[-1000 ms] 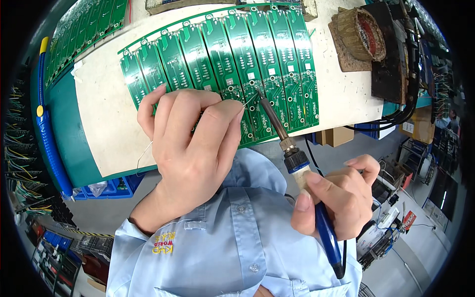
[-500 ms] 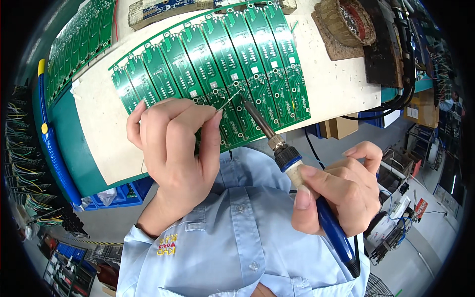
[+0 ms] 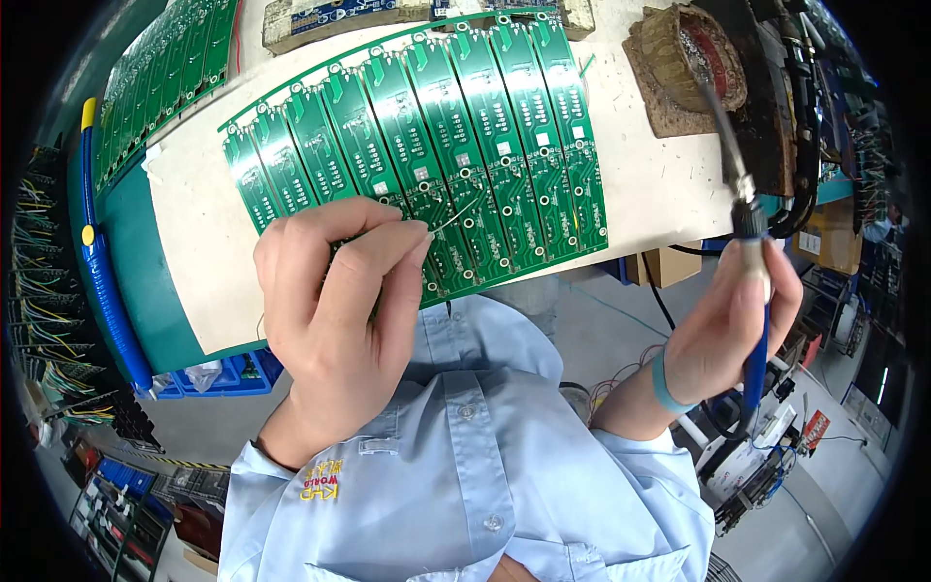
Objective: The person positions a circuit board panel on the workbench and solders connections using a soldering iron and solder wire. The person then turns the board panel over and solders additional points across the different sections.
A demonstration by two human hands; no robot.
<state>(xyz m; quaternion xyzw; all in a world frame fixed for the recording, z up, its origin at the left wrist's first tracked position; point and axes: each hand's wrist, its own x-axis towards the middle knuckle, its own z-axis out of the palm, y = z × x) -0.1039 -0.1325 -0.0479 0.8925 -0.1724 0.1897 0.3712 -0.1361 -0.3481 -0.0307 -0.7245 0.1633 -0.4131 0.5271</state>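
Out there I have the left hand (image 3: 335,303) pinching solder wire (image 3: 453,220) over the circuit-board panel (image 3: 485,105), the right hand (image 3: 720,335) gripping a soldering iron (image 3: 749,221).

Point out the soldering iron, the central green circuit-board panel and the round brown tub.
Soldering iron (image 3: 749,219): head view, on its dark collar.
Central green circuit-board panel (image 3: 444,116): head view, on a strip near its middle.
Round brown tub (image 3: 669,60): head view, on its outer wall.

Green bench top (image 3: 160,301) under 1 cream sheet (image 3: 640,184), with circuit-board panel (image 3: 447,109) and brown pad (image 3: 661,118) atop
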